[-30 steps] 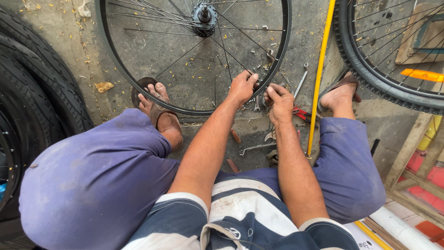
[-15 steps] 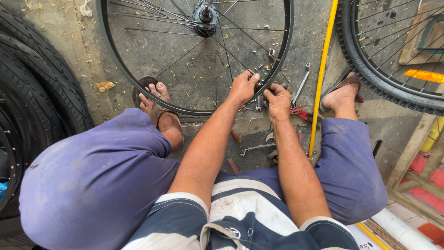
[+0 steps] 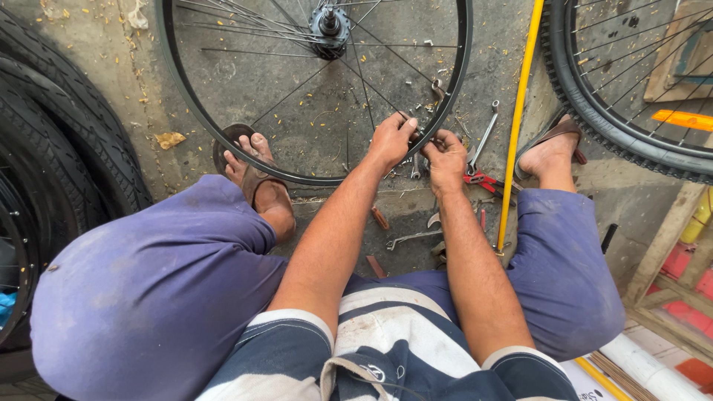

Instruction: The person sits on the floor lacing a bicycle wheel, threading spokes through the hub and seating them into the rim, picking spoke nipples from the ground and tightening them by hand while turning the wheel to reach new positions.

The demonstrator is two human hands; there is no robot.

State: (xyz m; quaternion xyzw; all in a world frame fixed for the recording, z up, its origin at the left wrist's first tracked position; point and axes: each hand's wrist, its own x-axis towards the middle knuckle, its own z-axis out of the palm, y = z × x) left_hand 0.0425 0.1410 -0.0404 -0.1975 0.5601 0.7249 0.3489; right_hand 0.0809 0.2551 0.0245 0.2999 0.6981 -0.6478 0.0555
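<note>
left hand (image 3: 391,139): your fingers are pinched shut on the bare black spoked bicycle wheel rim (image 3: 223,145) at its lower right edge, steadying it.
right hand (image 3: 445,157): curled closed just beside the left, gripping something small at the rim; can't tell what.
wheel: lies flat on the concrete floor (image 3: 111,67) between your sandalled feet, which brace it.
tools: silver spanner (image 3: 483,137) and red-handled pliers (image 3: 481,180) lie near the right hand, within reach.
surroundings: yellow rod (image 3: 520,119) right, black tyres (image 3: 67,148) left.

A bare, tyreless bicycle wheel rim (image 3: 223,141) with thin spokes (image 3: 290,93) lies flat on concrete.
</note>
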